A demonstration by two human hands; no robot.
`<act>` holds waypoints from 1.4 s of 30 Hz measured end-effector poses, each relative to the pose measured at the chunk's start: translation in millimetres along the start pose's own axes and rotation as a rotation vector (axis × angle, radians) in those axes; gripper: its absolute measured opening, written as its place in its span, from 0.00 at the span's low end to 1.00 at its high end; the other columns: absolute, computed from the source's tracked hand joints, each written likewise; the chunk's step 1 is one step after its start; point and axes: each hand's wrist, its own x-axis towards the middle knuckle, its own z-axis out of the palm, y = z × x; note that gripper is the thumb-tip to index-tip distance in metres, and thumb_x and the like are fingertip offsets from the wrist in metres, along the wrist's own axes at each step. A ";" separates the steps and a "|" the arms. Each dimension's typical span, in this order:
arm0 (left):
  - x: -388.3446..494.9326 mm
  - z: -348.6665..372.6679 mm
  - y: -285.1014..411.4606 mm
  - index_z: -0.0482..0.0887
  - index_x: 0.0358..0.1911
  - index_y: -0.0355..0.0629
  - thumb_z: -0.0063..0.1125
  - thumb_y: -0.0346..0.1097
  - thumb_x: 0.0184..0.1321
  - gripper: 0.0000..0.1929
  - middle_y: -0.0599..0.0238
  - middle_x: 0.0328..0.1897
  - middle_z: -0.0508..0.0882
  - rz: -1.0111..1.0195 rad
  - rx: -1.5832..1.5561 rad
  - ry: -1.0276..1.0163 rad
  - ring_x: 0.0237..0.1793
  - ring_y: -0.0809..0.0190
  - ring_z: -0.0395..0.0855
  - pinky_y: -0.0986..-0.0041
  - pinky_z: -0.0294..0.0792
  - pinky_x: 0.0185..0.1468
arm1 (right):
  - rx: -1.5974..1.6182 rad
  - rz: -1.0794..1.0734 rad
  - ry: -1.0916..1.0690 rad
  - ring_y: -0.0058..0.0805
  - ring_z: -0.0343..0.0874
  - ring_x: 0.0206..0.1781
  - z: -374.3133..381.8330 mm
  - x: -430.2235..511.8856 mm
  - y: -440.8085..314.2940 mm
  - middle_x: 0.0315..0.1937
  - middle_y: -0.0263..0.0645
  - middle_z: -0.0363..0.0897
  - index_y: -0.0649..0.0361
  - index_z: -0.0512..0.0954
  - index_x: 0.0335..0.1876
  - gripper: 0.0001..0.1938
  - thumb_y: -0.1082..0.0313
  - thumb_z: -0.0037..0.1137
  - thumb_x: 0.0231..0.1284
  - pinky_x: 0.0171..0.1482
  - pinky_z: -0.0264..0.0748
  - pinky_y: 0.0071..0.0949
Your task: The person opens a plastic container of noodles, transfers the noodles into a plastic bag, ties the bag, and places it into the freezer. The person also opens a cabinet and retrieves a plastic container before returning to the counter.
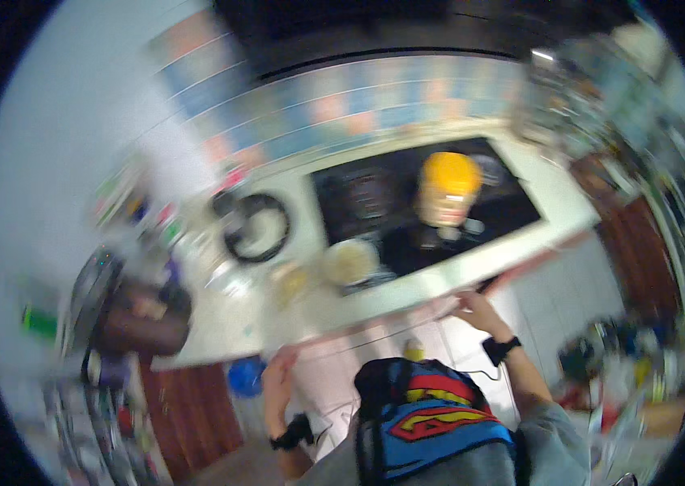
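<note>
My left hand [280,367] is raised just off the counter's front edge, blurred, with nothing seen in it. My right hand [477,311] is at the front edge below the black cooktop [348,206], its fingers bent; whether it holds anything is unclear. A container with a yellow lid [450,173] stands on the cooktop. At the cooktop's near left corner sits a round, pale-filled bowl or plate [351,262]. A small yellowish item [289,280] lies left of it. Further left is a dark-rimmed round pan or lid [257,228]. Motion blur hides finer detail.
The pale counter [409,299] runs in front of a tiled wall [330,112]. A brown bag or container [145,316] stands at its left end, near several blurred small items. Below it are a reddish-brown cabinet [193,419] and a blue round object [245,376]. Cluttered shelving fills the right side.
</note>
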 end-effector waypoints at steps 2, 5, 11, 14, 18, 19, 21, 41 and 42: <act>10.0 14.8 2.5 0.83 0.48 0.36 0.44 0.17 0.58 0.17 0.54 0.48 0.85 0.102 0.019 -0.052 0.47 0.56 0.83 0.69 0.73 0.53 | -0.030 0.052 0.093 0.39 0.84 0.44 -7.1 -42.3 26.0 0.42 0.47 0.84 0.63 0.78 0.52 0.22 0.59 0.66 0.56 0.49 0.81 0.36; 23.0 43.6 0.5 0.82 0.46 0.34 0.47 0.19 0.62 0.13 0.54 0.44 0.84 0.057 0.023 -0.109 0.46 0.57 0.83 0.70 0.73 0.52 | 0.015 0.179 0.097 0.38 0.85 0.43 -10.7 -74.2 56.5 0.43 0.47 0.85 0.63 0.79 0.52 0.21 0.57 0.64 0.58 0.49 0.81 0.36; 41.6 104.6 -7.3 0.82 0.44 0.32 0.47 0.23 0.68 0.09 0.55 0.42 0.85 0.022 -0.196 -0.138 0.44 0.60 0.83 0.70 0.75 0.48 | 0.018 0.316 0.085 0.39 0.85 0.45 -24.6 -119.8 102.5 0.43 0.45 0.85 0.60 0.78 0.54 0.23 0.55 0.61 0.57 0.50 0.80 0.34; 42.5 118.0 18.8 0.81 0.51 0.38 0.47 0.35 0.72 0.13 0.52 0.48 0.85 0.060 -0.038 -0.220 0.52 0.53 0.82 0.63 0.73 0.56 | 0.047 0.279 0.067 0.45 0.84 0.44 -32.1 -138.3 127.5 0.40 0.46 0.85 0.60 0.78 0.54 0.23 0.54 0.61 0.57 0.48 0.79 0.38; 30.0 155.3 64.8 0.81 0.52 0.37 0.48 0.35 0.72 0.13 0.49 0.49 0.84 0.179 0.171 -0.296 0.52 0.47 0.82 0.60 0.72 0.58 | 0.052 0.302 0.073 0.45 0.84 0.42 -52.8 -168.2 181.1 0.37 0.43 0.85 0.58 0.78 0.54 0.23 0.53 0.62 0.55 0.45 0.79 0.39; 28.7 171.5 73.9 0.81 0.52 0.36 0.49 0.34 0.71 0.13 0.49 0.48 0.84 0.192 0.217 -0.317 0.52 0.46 0.81 0.60 0.71 0.57 | 0.072 0.297 0.090 0.45 0.83 0.42 -59.4 -178.6 197.5 0.36 0.43 0.85 0.58 0.78 0.54 0.23 0.53 0.62 0.55 0.45 0.79 0.39; 25.3 212.1 89.8 0.81 0.51 0.37 0.49 0.33 0.70 0.13 0.50 0.48 0.84 0.297 0.297 -0.278 0.51 0.45 0.81 0.60 0.71 0.57 | 0.045 0.340 0.054 0.45 0.83 0.43 -73.4 -199.1 230.1 0.37 0.42 0.85 0.58 0.78 0.54 0.24 0.52 0.63 0.55 0.46 0.79 0.40; 85.5 456.7 312.6 0.82 0.46 0.33 0.43 0.22 0.64 0.13 0.56 0.42 0.85 0.401 0.229 -0.728 0.36 0.62 0.86 0.73 0.75 0.44 | 0.140 0.769 0.456 0.47 0.82 0.47 -131.4 -403.0 359.8 0.43 0.45 0.85 0.59 0.77 0.54 0.22 0.55 0.61 0.57 0.53 0.77 0.42; 86.7 458.1 318.9 0.83 0.46 0.33 0.43 0.22 0.64 0.14 0.55 0.42 0.84 0.450 0.174 -0.767 0.37 0.61 0.86 0.73 0.75 0.43 | 0.175 0.812 0.468 0.46 0.82 0.48 -129.2 -410.8 352.0 0.43 0.45 0.85 0.59 0.77 0.54 0.22 0.56 0.61 0.56 0.53 0.77 0.42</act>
